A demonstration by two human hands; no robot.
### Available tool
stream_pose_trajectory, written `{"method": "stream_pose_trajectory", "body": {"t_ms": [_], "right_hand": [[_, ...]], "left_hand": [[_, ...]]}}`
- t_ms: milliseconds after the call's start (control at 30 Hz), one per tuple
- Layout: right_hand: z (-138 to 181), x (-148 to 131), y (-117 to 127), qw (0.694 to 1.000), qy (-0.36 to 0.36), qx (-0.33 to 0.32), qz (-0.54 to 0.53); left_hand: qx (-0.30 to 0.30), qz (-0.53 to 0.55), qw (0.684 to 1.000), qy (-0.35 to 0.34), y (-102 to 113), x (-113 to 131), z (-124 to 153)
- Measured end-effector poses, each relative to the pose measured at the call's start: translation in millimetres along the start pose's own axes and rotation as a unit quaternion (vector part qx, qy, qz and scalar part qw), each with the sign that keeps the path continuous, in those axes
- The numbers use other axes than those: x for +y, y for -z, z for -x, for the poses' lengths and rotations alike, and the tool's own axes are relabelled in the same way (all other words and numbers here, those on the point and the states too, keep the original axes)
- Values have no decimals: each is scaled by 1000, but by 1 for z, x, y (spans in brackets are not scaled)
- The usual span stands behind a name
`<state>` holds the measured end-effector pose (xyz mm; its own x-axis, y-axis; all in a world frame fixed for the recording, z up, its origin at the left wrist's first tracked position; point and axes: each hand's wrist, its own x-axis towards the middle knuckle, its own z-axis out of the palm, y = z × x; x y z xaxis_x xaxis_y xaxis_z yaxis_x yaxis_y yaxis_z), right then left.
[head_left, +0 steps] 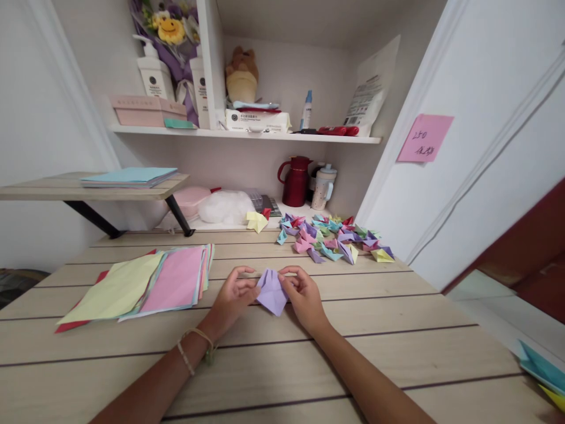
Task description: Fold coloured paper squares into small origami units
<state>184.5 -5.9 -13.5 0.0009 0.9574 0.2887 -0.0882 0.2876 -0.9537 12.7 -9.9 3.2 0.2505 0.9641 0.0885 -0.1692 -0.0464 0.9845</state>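
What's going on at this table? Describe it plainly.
A person has both hands on a folded purple paper: the right hand pinches its right side, the left hand touches its left edge. Many folded pieces are clustered at the table's back right. Flat sheets lie to the left.

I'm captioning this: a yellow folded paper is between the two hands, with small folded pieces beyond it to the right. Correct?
Wrong colour: in the head view, the folded paper between the left hand and right hand is purple. The rest holds.

The view's right edge cuts off a blue folded paper.
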Motion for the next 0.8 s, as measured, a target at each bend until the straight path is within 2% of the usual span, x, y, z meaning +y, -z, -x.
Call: {"method": "stream_pose_trajectory", "body": {"t_ms": [67,167,300,367,533,600,700,800], "right_hand": [[1,-1,0,1000,0,1,7],[2,0,-1,1000,-9,-17,8],[1,1,-1,993,-43,-108,9],[0,1,1,990,-44,-133,14],[-3,-3,7,996,33,-37,71],[-3,-5,9,997,40,-15,68],[-2,-8,9,999,26,-24,7],[-1,-10,7,995,7,-53,-81]], "left_hand": [[-3,-5,1000,-2,-2,-1,0],[27,-5,1000,-6,-2,-1,0],[51,-1,999,-17,-1,3,-1],[48,-4,999,-24,0,4,-1],[23,-46,998,-38,3,1,-1],[15,-61,998,-31,3,0,0],[11,-58,998,-11,3,2,0],[42,-37,998,-12,5,0,-2]]}}
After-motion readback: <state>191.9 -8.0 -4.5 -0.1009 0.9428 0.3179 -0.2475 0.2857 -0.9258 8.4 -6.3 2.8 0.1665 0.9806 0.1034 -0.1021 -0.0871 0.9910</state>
